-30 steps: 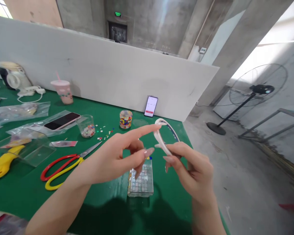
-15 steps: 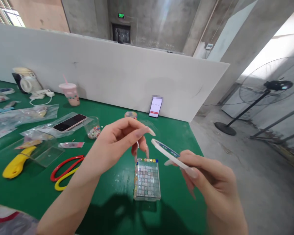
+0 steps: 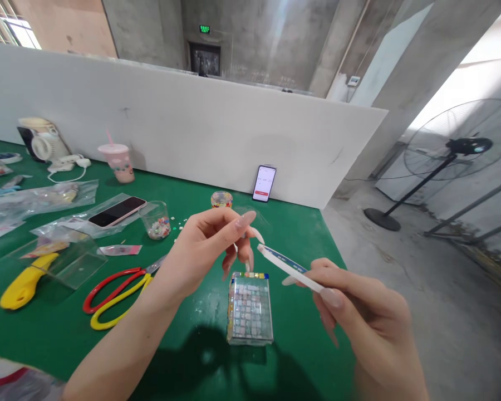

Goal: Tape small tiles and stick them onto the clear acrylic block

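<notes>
My right hand (image 3: 359, 312) is closed round a thin white ring (image 3: 290, 268) with blue print, seen edge-on and tilted. My left hand (image 3: 204, 245) hovers just left of it with thumb and fingertips pinched at the ring's far tip; what they pinch is too small to make out. Below both hands a clear plastic box (image 3: 250, 308) covered with small coloured mosaic tiles lies on the green table (image 3: 300, 356).
Red-and-yellow scissors (image 3: 112, 289), a yellow cutter (image 3: 23, 281), a clear cup of tiles (image 3: 156, 220), a tiled jar (image 3: 221, 199), plastic bags with a phone (image 3: 117, 210), a pink drink cup (image 3: 117, 162) and a propped phone (image 3: 264, 182) lie about. A white partition (image 3: 183, 122) backs the table; a floor fan (image 3: 446, 156) stands at right.
The ring has turned from face-on to edge-on in my right hand and dropped lower. My left hand has gone from a stretched forefinger to a pinch at the ring's tip.
</notes>
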`<state>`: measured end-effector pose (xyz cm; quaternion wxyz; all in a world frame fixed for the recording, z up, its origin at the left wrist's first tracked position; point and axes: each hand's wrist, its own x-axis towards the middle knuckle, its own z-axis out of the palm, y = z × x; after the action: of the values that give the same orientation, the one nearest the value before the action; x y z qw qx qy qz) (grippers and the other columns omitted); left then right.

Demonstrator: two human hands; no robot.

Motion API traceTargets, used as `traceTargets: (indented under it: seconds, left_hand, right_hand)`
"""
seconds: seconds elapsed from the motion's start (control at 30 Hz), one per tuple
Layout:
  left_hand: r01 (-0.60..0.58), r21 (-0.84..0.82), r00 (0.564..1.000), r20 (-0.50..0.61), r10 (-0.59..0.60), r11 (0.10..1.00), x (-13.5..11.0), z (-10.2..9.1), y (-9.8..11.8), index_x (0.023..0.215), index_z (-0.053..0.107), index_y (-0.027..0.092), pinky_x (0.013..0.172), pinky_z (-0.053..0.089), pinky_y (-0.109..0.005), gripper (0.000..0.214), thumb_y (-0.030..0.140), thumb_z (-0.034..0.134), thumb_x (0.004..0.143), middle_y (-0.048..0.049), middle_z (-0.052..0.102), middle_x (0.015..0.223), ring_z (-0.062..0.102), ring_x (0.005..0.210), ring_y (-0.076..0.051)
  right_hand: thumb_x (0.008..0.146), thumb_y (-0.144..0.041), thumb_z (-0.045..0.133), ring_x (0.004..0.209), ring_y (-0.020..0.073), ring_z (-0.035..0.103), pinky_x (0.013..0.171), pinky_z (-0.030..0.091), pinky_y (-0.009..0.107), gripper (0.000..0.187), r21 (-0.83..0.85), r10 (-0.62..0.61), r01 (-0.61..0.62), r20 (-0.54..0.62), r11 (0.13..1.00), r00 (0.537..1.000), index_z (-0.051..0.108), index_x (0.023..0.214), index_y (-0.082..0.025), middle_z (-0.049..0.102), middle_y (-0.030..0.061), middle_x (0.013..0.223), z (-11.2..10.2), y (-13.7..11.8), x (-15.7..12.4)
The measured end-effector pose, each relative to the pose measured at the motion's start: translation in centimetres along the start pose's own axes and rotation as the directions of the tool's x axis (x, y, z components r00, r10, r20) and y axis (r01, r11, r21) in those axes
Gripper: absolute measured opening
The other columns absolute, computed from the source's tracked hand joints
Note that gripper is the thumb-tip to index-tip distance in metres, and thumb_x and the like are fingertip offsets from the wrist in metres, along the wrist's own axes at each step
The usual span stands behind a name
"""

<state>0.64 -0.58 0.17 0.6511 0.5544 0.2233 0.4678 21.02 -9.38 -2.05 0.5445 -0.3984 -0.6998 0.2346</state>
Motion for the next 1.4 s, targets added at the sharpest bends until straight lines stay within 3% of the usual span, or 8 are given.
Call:
traceTargets:
  seconds: [0.17,0.37,0.47,0.63,0.77,0.97,1.13,1.4]
  left_hand:
    - [-0.008,0.056,0.997,-0.082,0.012,0.998,0.0,0.6,-0.3,0.076,0.068,0.021,0.032,0.034,-0.005,0.017,0.034,0.072,0.087,0.0085,0.060,0.047,0.048,0.036,-0.001]
    - [-0.012,0.105,0.997,-0.069,0.020,0.994,-0.4,1.1,-0.3,0.071,0.068,0.018,0.034,0.040,-0.008,0.027,0.040,0.070,0.087,0.0040,0.065,0.051,0.058,0.043,-0.005]
    - [-0.032,0.095,0.999,-0.032,0.035,0.995,-0.4,1.0,-0.3,0.078,0.072,0.018,0.037,0.047,-0.011,0.031,0.043,0.062,0.093,0.0006,0.069,0.058,0.064,0.050,-0.008]
    - [-0.050,0.147,0.997,0.068,0.040,0.988,-0.4,0.8,-0.4,0.087,0.074,0.018,0.044,0.052,-0.011,0.017,0.026,0.061,0.095,0.0006,0.074,0.068,0.061,0.050,-0.006]
    - [-0.074,0.248,0.996,0.059,0.062,0.966,-0.7,1.2,-0.4,0.091,0.073,0.020,0.045,0.050,-0.011,0.016,0.022,0.058,0.096,0.0019,0.074,0.072,0.058,0.050,-0.005]
    - [-0.156,0.443,0.986,0.017,0.165,0.883,-0.9,1.7,-0.8,0.092,0.071,0.023,0.045,0.040,-0.013,0.016,0.025,0.056,0.097,0.0051,0.066,0.061,0.048,0.047,-0.004]
    - [-0.167,0.424,0.986,0.051,0.161,0.890,-1.1,1.9,-0.8,0.093,0.069,0.024,0.047,0.041,-0.015,0.016,0.030,0.056,0.098,0.0045,0.067,0.064,0.050,0.050,-0.006]
    - [-0.169,0.407,0.985,0.051,0.163,0.898,-1.3,2.0,-0.8,0.096,0.071,0.026,0.054,0.049,-0.009,0.016,0.025,0.055,0.098,0.0040,0.073,0.078,0.062,0.063,-0.005]
  right_hand:
    - [0.098,-0.022,0.054,0.049,0.0137,0.044,0.059,0.036,0.034,0.025,-0.018,-0.036,0.036,0.008,0.999,0.999,0.071,0.112,-0.033,0.056,-0.0063,0.050,0.2,0.0,-0.2]
    - [0.096,-0.022,0.058,0.048,0.0130,0.042,0.057,0.035,0.034,0.024,-0.043,-0.039,0.039,-0.003,0.998,0.999,0.072,0.111,-0.033,0.056,-0.0056,0.052,0.2,0.2,-0.3]
    - [0.095,-0.023,0.060,0.050,0.0137,0.045,0.056,0.038,0.032,0.025,-0.030,-0.007,0.007,-0.021,1.000,1.000,0.073,0.113,-0.034,0.056,-0.0052,0.050,0.1,0.1,-0.3]
    - [0.096,-0.028,0.058,0.045,0.0104,0.045,0.042,0.032,0.025,0.023,0.041,0.116,-0.114,-0.043,0.993,0.992,0.075,0.107,-0.038,0.054,-0.0046,0.052,-0.2,-0.3,-0.1]
    - [0.095,-0.031,0.059,0.040,0.0071,0.040,0.032,0.019,0.023,0.020,0.086,0.202,-0.200,-0.016,0.976,0.979,0.077,0.099,-0.038,0.058,-0.0029,0.059,-0.4,-0.5,0.3]
    - [0.094,-0.033,0.060,0.039,0.0059,0.037,0.032,0.019,0.021,0.018,0.110,0.240,-0.238,0.000,0.965,0.971,0.078,0.093,-0.033,0.059,-0.0027,0.059,-0.4,-0.3,0.4]
    - [0.093,-0.032,0.061,0.039,0.0058,0.040,0.032,0.020,0.021,0.017,0.119,0.252,-0.248,-0.022,0.961,0.967,0.078,0.094,-0.033,0.061,-0.0026,0.059,-0.3,-0.3,0.4]
    - [0.093,-0.032,0.061,0.041,0.0058,0.039,0.033,0.018,0.021,0.016,0.072,0.242,-0.240,-0.021,0.968,0.970,0.077,0.094,-0.034,0.063,-0.0030,0.062,-0.4,-0.2,0.4]
